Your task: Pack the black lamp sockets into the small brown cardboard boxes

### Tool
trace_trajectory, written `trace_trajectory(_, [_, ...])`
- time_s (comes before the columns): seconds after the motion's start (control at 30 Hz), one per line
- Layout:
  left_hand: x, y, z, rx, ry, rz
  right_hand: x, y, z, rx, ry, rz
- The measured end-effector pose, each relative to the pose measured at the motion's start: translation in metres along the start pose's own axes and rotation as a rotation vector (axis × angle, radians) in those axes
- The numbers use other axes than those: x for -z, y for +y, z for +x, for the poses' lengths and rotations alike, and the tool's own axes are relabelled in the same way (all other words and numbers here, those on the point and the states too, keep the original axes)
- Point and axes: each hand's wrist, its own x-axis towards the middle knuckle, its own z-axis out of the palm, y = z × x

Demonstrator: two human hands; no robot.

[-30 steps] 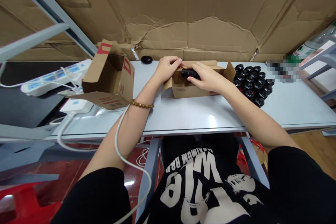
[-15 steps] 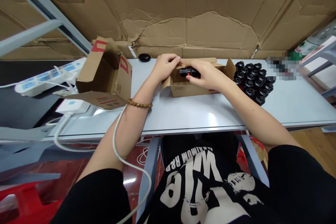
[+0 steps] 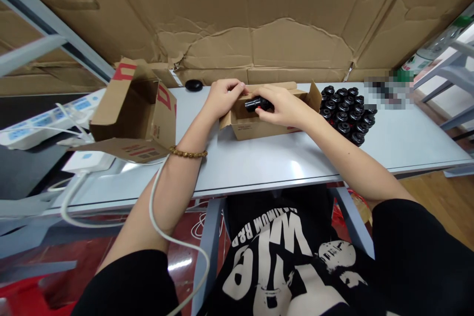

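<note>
My right hand [image 3: 283,107] is wrapped around a small black cylinder [image 3: 255,104], fingers clamped on it, holding it lying sideways over the open top of a small cardboard box [image 3: 255,126] just above the middle of the frame. My left hand [image 3: 223,96] meets it from the left, fingers curled and pinching the box's left flap at the rim, close to the cylinder's end; whether they touch the cylinder itself I cannot tell. A beaded bracelet [image 3: 188,152] sits on my left wrist. The box rests on the pale grey tabletop [image 3: 266,160]. Just right of it, touching or nearly touching its right flap, stands a tight cluster of black cylinders [image 3: 346,112] on end. To the left of the frame a larger cardboard box [image 3: 135,108] lies tipped with its opening facing me, flaps spread. Behind my left hand, at the tabletop's far edge, lies a small black oval object [image 3: 193,85]. A white cable [image 3: 163,217] runs across my left forearm.
</note>
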Motion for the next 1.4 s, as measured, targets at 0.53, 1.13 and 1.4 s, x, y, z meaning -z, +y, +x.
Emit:
trace_trajectory(0.53, [-0.0003,0.0018,0.0006,-0.008,-0.005,0.017,0.0003,0.0017,-0.0009,0.008,-0.011,-0.022])
trace_trajectory(1.13, [-0.0005,0.0008,0.0014,-0.005,-0.018,0.015,0.0008,-0.0004,0.0024,-0.076,-0.061,0.043])
trace_trajectory(1.4, [0.0006,0.0045,0.0006,-0.002,-0.034,0.020,0.0042,-0.0027,0.0059,-0.051,-0.093,0.078])
